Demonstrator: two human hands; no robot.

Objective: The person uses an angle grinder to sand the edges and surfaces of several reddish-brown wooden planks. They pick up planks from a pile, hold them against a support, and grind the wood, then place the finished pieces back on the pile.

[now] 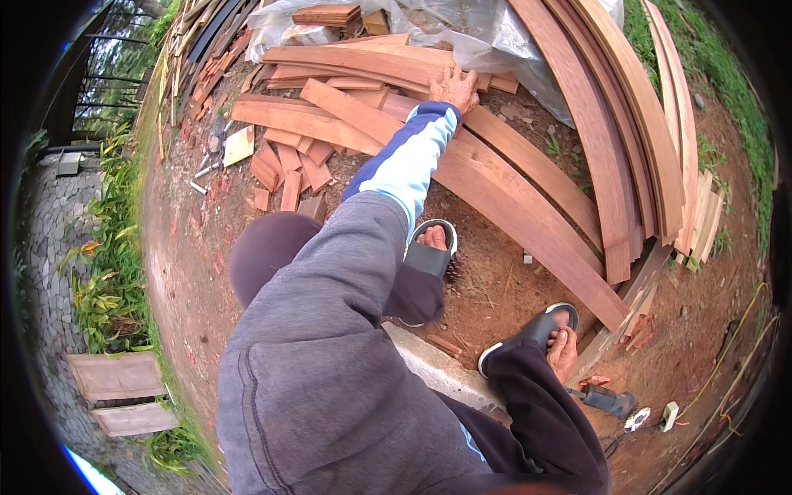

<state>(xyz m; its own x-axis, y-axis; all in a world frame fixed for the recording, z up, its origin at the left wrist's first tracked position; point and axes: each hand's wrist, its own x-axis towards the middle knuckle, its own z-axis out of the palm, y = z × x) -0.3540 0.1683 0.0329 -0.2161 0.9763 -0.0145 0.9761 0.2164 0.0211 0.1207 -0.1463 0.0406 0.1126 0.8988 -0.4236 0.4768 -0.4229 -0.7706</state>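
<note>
My left arm reaches far forward, and my left hand (454,87) rests with fingers apart on the end of a stack of reddish-brown planks (355,64). Under that forearm, a long wide plank (528,223) runs diagonally toward the lower right. A narrower plank (536,169) lies alongside it. My right hand (563,355) is low beside my right sandal (532,334), fingers curled together near the toes; whether anything is in them is hidden. Just below it, a dark corded power tool (609,401) lies on the soil.
Long boards (590,132) are stacked at the right. Short wood offcuts (289,169) lie scattered on the left, near a yellowish square piece (239,146). Clear plastic sheeting (487,37) covers the back. A concrete block edge (437,363) is below me; a yellow cord (726,355) crosses the right side.
</note>
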